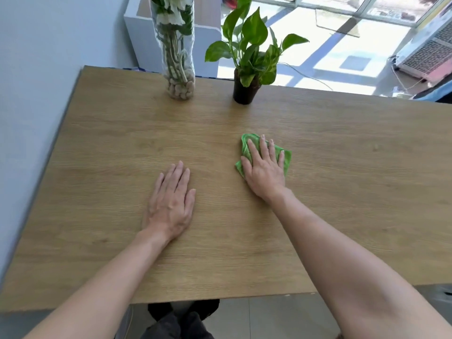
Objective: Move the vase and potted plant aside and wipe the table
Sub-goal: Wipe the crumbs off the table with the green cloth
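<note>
A tall clear glass vase (pixel 177 57) with pebbles and white flowers stands upright near the far edge of the wooden table (pixel 97 148). To its right stands a small black pot with a green leafy plant (pixel 244 90). My right hand (pixel 265 168) lies flat on a crumpled green cloth (pixel 245 144) near the table's middle, pressing it down. My left hand (pixel 171 204) rests palm down on the bare wood, fingers slightly apart, holding nothing.
A pale wall runs along the table's left side. Beyond the far edge are a white cabinet (pixel 146 37), a sunlit tiled floor (pixel 342 57) with a cable, and a white appliance (pixel 428 52) at the right.
</note>
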